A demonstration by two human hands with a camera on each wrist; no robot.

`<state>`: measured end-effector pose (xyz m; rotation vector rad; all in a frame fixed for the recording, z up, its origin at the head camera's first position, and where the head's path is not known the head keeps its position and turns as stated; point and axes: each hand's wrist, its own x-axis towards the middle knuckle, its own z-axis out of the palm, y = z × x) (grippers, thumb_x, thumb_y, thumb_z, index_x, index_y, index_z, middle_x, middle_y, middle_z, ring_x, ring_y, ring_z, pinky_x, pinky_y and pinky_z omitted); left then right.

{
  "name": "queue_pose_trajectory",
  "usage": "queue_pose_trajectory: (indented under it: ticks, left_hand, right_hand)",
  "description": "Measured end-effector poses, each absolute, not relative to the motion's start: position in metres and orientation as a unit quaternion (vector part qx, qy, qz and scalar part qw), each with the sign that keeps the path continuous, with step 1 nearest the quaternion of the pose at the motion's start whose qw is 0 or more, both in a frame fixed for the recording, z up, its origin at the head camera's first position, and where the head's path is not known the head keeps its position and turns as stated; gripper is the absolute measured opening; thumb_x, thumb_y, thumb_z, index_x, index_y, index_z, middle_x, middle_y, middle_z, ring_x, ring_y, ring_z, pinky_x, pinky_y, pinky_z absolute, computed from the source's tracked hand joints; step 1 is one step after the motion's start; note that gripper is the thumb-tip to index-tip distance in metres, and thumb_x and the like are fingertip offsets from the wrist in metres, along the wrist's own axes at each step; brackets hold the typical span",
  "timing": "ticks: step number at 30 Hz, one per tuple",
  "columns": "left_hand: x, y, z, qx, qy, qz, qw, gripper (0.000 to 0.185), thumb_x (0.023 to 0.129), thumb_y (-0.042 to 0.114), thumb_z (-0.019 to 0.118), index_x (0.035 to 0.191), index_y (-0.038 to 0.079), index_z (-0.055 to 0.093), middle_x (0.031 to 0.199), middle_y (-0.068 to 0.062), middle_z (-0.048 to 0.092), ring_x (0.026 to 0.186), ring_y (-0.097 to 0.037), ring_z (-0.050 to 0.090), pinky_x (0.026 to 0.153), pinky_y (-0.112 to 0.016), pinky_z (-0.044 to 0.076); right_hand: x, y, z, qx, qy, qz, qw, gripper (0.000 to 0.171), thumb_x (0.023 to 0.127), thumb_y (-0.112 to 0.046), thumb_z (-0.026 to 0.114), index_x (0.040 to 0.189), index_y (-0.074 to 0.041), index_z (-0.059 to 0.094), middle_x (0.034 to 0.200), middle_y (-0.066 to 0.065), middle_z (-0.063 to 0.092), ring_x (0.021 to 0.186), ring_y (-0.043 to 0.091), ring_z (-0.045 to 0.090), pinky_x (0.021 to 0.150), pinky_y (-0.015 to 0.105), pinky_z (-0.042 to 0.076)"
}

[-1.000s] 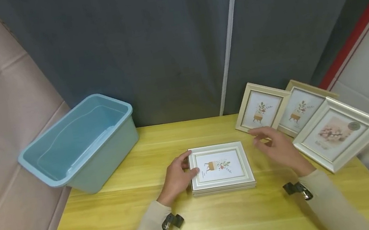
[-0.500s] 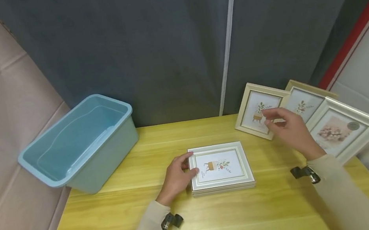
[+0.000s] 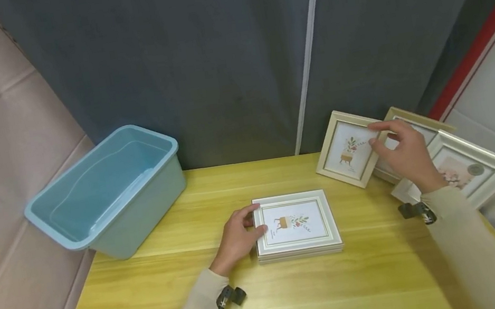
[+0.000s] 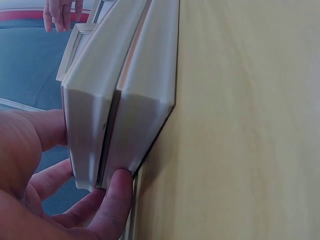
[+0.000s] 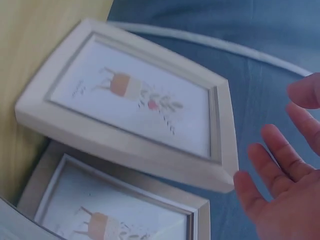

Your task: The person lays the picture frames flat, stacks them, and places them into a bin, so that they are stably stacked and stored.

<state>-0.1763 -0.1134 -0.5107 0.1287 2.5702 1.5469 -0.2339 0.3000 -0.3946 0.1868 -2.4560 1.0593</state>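
A stack of white picture frames lies flat at the middle of the yellow wooden table. My left hand grips the stack's left end; in the left wrist view the thumb and fingers pinch the frames from both sides. Another frame with a plant print leans upright at the back right. My right hand hovers at its top right corner with fingers spread, just short of that frame.
Two more frames lean behind it: a gold-edged one and a larger white one. A light blue plastic bin stands at the table's back left. A dark curtain hangs behind the table.
My right hand has lifted from beside the flat stack and moved back and right to the leaning frame's upper corner. The left hand and stack have stayed put.
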Motion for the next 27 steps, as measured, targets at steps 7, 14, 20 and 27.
queue_pose_trajectory:
  ticks: [7,14,20,27]
  left_hand:
    - [-0.177,-0.114,-0.512,0.042,0.852,0.518,0.069,0.058,0.092,0.021,0.083,0.147,0.025,0.063,0.144,-0.014,0.059,0.115,-0.027,0.062,0.085,-0.037,0.058]
    - [-0.178,-0.114,-0.513,0.044,0.850,0.520,0.073,0.059,0.092,0.021,0.082,0.147,0.026,0.062,0.143,-0.011,0.060,0.115,-0.026,0.062,0.085,-0.036,0.057]
    - [-0.178,-0.113,-0.512,0.041,0.849,0.521,0.073,0.058,0.093,0.022,0.082,0.147,0.027,0.062,0.143,-0.011,0.060,0.115,-0.026,0.062,0.086,-0.038,0.058]
    - [-0.177,-0.111,-0.514,0.044,0.850,0.520,0.071,0.057,0.093,0.023,0.082,0.147,0.027,0.063,0.142,-0.012,0.060,0.115,-0.027,0.063,0.086,-0.037,0.058]
  right_hand:
    - [-0.250,0.308,-0.393,0.053,-0.890,0.386,0.235,0.035,0.099,-0.020,0.072,0.132,-0.009,0.072,0.137,0.020,0.066,0.137,0.041,0.053,0.119,0.061,0.038]
    - [-0.271,0.319,-0.406,0.058,-0.891,0.399,0.207,0.036,0.099,-0.015,0.072,0.132,-0.002,0.070,0.156,0.023,0.051,0.151,0.045,0.038,0.122,0.068,0.031]
    - [-0.278,0.328,-0.416,0.053,-0.909,0.384,0.155,0.040,0.099,-0.021,0.074,0.136,-0.007,0.069,0.162,0.024,0.041,0.152,0.051,0.032,0.114,0.078,0.031]
    - [-0.281,0.336,-0.428,0.082,-0.922,0.342,0.163,0.039,0.098,-0.014,0.076,0.136,-0.009,0.071,0.140,0.023,0.061,0.127,0.041,0.052,0.104,0.056,0.042]
